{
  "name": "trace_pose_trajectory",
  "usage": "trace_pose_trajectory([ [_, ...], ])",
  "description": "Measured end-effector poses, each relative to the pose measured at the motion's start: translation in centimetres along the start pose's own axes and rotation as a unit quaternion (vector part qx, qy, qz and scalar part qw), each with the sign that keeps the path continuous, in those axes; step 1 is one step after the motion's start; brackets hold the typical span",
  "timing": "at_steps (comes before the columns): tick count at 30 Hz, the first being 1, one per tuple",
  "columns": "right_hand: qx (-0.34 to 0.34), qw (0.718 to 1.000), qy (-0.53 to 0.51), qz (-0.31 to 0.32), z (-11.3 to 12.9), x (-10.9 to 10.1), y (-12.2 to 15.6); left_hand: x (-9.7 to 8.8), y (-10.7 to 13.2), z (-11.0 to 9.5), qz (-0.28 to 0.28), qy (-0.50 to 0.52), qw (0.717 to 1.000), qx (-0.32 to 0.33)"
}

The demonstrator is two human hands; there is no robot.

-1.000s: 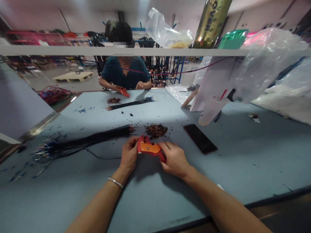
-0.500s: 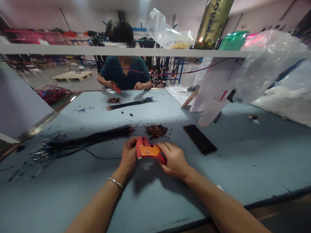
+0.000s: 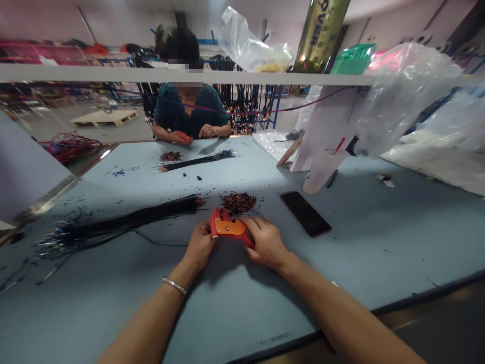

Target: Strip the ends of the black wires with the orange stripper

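My right hand (image 3: 267, 243) is wrapped around the handles of a red and orange wire stripper (image 3: 233, 228), held just above the table. At the tool's jaw end, my left hand (image 3: 200, 245) is closed, with its fingertips hidden against the red head. A single black wire (image 3: 162, 243) runs from the left into that hand; its end cannot be seen. Left of my hands lies a bundle of black wires (image 3: 140, 216) with blue and silver tips at its far left end. Just behind the stripper is a heap of small black and copper offcuts (image 3: 239, 202).
A phone (image 3: 306, 213) lies right of my hands, near a whitish cup (image 3: 322, 171). Across the table a co-worker (image 3: 189, 108) holds a red tool, by a second wire bundle (image 3: 197, 161). A shelf (image 3: 132, 76) spans above, carrying a bottle and plastic bags.
The view has shifted slightly, so most things sit a little further left. My hands keep their hold on the stripper and wire. The co-worker's red tool has tilted flatter.
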State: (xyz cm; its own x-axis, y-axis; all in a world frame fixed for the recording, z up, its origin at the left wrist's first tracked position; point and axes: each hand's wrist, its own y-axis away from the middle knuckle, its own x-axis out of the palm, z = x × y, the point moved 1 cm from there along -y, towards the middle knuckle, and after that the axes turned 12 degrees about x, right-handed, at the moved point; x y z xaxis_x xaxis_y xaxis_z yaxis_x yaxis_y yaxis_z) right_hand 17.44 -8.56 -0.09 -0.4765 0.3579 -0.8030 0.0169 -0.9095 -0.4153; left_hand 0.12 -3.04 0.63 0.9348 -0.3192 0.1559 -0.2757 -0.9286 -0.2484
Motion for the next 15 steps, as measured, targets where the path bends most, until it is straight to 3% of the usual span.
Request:
trace_pose_trajectory([
  [15,-0.005,1.0,-0.001,0.006,-0.06,0.05,0.06,0.2,-0.11,-0.33,-0.012,-0.008,1.0,-0.01],
])
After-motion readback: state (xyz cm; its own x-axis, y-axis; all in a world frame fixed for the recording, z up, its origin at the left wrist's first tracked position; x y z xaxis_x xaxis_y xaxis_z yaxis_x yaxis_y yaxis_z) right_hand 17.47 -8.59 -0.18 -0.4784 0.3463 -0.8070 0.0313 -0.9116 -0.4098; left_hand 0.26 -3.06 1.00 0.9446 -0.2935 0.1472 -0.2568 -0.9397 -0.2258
